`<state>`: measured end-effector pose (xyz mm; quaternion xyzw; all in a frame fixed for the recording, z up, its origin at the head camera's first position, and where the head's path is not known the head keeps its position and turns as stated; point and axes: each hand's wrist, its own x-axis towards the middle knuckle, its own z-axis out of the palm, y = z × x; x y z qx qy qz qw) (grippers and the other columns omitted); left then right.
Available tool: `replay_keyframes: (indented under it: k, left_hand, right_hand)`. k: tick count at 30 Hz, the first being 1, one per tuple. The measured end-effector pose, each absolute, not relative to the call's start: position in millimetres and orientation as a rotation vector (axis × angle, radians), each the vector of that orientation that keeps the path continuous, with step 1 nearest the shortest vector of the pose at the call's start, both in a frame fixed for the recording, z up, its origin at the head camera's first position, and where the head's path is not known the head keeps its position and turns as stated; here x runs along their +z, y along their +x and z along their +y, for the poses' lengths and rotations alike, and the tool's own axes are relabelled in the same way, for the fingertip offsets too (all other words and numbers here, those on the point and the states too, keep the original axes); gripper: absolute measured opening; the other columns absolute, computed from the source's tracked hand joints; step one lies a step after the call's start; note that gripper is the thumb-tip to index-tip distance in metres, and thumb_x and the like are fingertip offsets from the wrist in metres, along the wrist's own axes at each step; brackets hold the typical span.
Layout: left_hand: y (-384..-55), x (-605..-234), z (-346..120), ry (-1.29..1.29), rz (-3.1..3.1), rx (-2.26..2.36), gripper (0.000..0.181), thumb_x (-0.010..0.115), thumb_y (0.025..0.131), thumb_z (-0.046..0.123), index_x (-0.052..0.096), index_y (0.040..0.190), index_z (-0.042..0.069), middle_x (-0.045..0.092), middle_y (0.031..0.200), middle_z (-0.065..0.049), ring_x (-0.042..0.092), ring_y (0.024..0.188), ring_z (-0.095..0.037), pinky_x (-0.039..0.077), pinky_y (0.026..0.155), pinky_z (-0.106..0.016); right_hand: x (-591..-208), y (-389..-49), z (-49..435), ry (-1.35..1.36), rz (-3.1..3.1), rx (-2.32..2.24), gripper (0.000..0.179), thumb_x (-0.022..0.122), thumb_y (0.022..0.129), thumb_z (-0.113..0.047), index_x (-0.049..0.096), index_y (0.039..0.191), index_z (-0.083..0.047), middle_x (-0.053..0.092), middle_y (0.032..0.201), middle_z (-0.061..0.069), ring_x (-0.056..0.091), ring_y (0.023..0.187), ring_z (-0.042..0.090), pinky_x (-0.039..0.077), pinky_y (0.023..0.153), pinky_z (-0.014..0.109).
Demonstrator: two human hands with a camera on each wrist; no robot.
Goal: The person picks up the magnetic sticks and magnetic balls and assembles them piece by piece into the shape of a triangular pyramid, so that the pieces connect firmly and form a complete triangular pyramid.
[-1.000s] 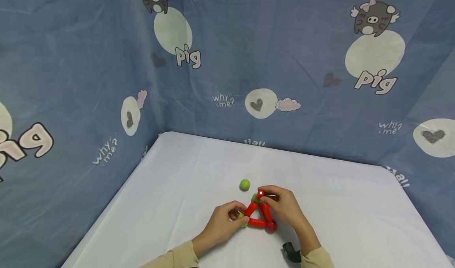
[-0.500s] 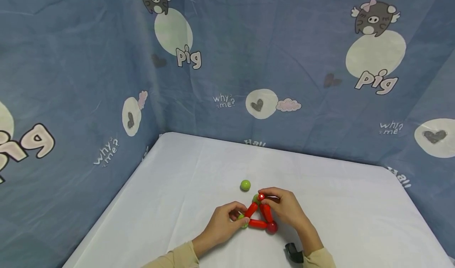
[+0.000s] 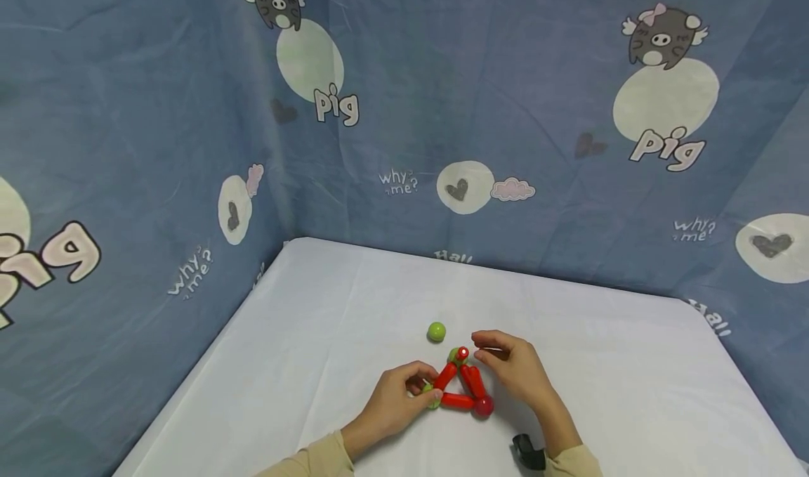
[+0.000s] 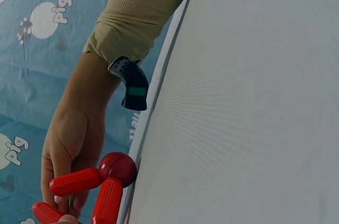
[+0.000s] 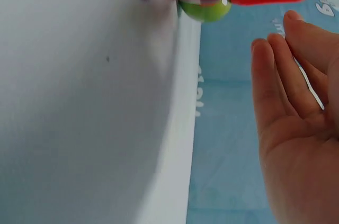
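Note:
A triangular frame of red magnetic-looking rods (image 3: 458,400) and balls lies on the white table in the head view. Its near right corner is a red ball (image 3: 483,407), also large in the left wrist view. My left hand (image 3: 390,398) pinches the left corner's green ball (image 3: 432,397) between thumb and fingers. At the far corner, another green ball (image 3: 453,355) carries a red rod (image 3: 463,353) whose pale tip points up toward the head camera. Just right of that rod is my right hand (image 3: 518,366), apart from it, fingers loosely bent, holding nothing.
A loose green ball (image 3: 436,331) lies just beyond the frame. A black strapped device (image 3: 528,452) sits at the right wrist. Patterned blue cloth (image 3: 505,112) hangs behind and left of the table (image 3: 354,287).
My right hand has let go of the rod at the far corner and drawn away to the right. My left hand keeps its hold on the left corner, and the frame stays in place.

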<state>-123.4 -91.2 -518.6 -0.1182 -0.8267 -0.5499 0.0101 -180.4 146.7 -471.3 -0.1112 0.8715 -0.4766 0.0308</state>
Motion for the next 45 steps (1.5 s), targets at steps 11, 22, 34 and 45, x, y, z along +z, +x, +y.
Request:
replay_keyframes:
  k: [11, 22, 34, 45]
  left_hand:
    - [-121.8, -519.3, -97.1, -0.365, -2.590, -1.709, 0.017, 0.081, 0.088, 0.024, 0.073, 0.102, 0.020, 0.072, 0.090, 0.006, 0.059, 0.075, 0.001, 0.051, 0.070, -0.019]
    - [-119.6, -522.5, -102.5, -0.347, -2.631, -1.705, 0.016, 0.081, 0.088, 0.026, 0.073, 0.101, 0.022, 0.071, 0.091, 0.009, 0.059, 0.076, 0.001, 0.050, 0.070, -0.019]
    - [-118.7, -519.2, -105.0, -0.358, -2.641, -1.715, 0.017, 0.082, 0.087, 0.028, 0.073, 0.101, 0.023, 0.070, 0.090, 0.009, 0.059, 0.076, 0.001, 0.050, 0.070, -0.018]
    - [-118.7, -517.5, -107.6, -0.351, -2.644, -1.744, 0.018, 0.082, 0.088, 0.027, 0.073, 0.103, 0.022, 0.071, 0.093, 0.008, 0.059, 0.078, 0.000, 0.051, 0.072, -0.018]
  right_hand:
    - [-471.6, -185.8, 153.1, -0.314, 2.704, -1.561, 0.037, 0.078, 0.090, -0.012, 0.071, 0.126, -0.011, 0.073, 0.123, 0.008, 0.071, 0.114, 0.025, 0.056, 0.098, 0.033]
    - [-473.8, -188.4, 152.5, -0.304, 2.701, -1.612, 0.037, 0.077, 0.091, -0.012, 0.070, 0.126, -0.008, 0.073, 0.124, 0.010, 0.069, 0.117, 0.026, 0.055, 0.101, 0.034]
    - [-486.3, -202.3, 144.7, -0.307, 2.685, -1.655, 0.036, 0.080, 0.087, -0.007, 0.073, 0.122, -0.008, 0.075, 0.120, 0.010, 0.069, 0.115, 0.025, 0.055, 0.100, 0.033]
    - [-490.7, -211.5, 131.5, -0.271, 2.685, -1.585, 0.035, 0.079, 0.089, -0.011, 0.072, 0.124, -0.009, 0.075, 0.119, 0.009, 0.069, 0.115, 0.026, 0.054, 0.102, 0.039]
